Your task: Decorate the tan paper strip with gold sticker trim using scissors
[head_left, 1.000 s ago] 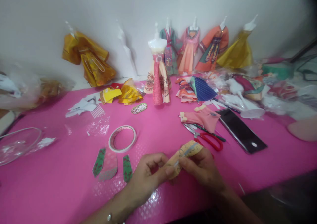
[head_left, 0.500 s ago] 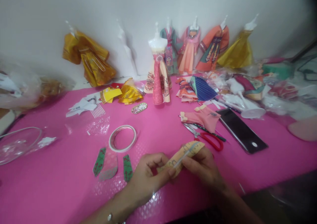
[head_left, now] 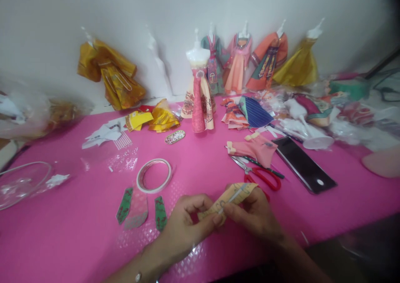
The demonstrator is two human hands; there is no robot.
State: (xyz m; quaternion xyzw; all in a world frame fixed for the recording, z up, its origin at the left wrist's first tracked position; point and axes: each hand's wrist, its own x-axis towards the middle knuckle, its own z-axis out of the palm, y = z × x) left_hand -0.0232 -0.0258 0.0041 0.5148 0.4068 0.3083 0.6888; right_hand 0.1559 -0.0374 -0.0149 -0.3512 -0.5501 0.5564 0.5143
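A yellow patterned fabric piece [head_left: 236,194] with a thin white strip along it is held up between my two hands, just above the pink table. My left hand [head_left: 191,216] pinches its near left end between thumb and fingers. On the other end, my right hand [head_left: 253,214] is closed, its thumb pressing on the strip near the middle. Left of my left hand lie a green patterned piece [head_left: 161,213], a pink piece [head_left: 136,208] and another green piece [head_left: 125,206]. Red-handled scissors [head_left: 265,178] rest just beyond my right hand, beside a small pink garment [head_left: 258,149].
A roll of tape [head_left: 153,175] lies left of centre on the pink table [head_left: 200,162]. A phone [head_left: 304,164] is at the right. Behind stands a dressed mannequin [head_left: 199,95], with several more doll outfits along the wall. Plastic bags [head_left: 28,116] sit at the left.
My right thumb has slid slightly left and down along the strip. The fabric's far end has tipped a little lower. Both hands keep their hold.
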